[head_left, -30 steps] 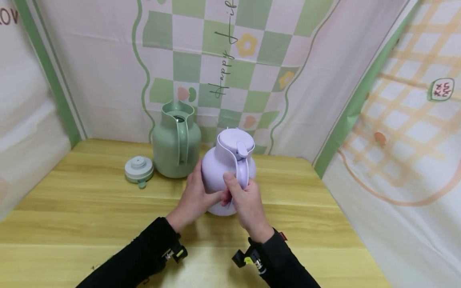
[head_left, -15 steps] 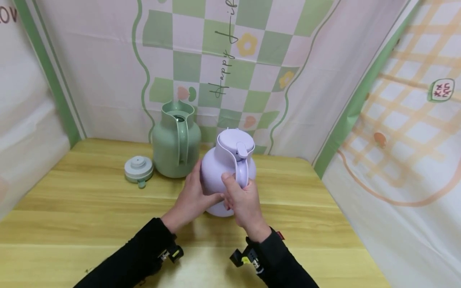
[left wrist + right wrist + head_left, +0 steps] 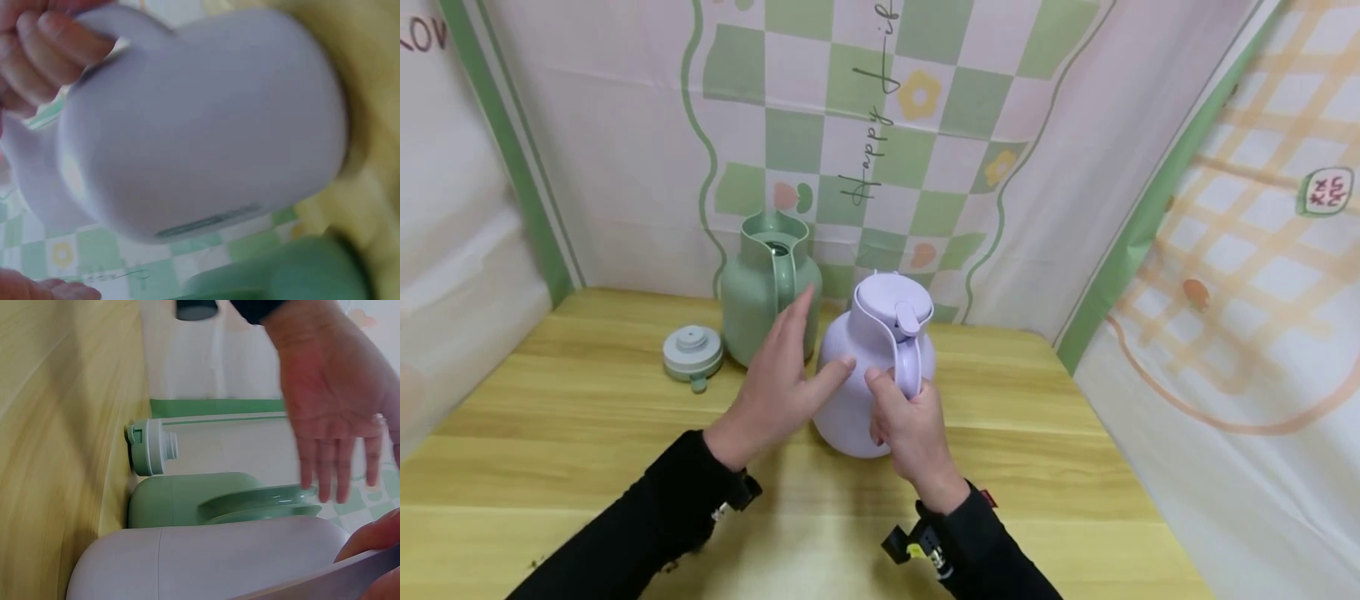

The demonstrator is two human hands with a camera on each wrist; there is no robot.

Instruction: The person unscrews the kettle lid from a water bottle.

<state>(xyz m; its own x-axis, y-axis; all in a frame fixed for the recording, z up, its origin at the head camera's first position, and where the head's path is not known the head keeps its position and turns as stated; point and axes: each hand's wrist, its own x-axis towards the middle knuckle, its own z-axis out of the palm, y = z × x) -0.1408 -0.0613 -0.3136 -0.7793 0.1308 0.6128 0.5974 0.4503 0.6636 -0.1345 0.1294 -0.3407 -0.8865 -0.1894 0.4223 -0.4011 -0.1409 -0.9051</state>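
A lavender thermos jug (image 3: 853, 400) with its lid (image 3: 891, 296) on stands on the wooden table. My right hand (image 3: 913, 433) grips its handle (image 3: 907, 362), fingers wrapped round and thumb along the near side. Left of the jug, my left hand (image 3: 775, 392) is held with straight fingers and spread thumb, holding nothing; in the right wrist view its palm (image 3: 331, 394) shows apart from the jug. Behind that hand stands a green thermos jug (image 3: 745, 292), its mouth uncovered and its handle partly hidden. A pale grey-green stopper lid (image 3: 692, 354) lies upside down to its left.
The wooden table (image 3: 587, 450) runs up to a hanging cloth (image 3: 835, 117) with a green check pattern behind the jugs. More printed cloth (image 3: 1240, 317) hangs along the right side and the left side.
My left hand has let go of the lavender jug's body, straightened its fingers and moved left and up. My right hand keeps its grip on the handle.
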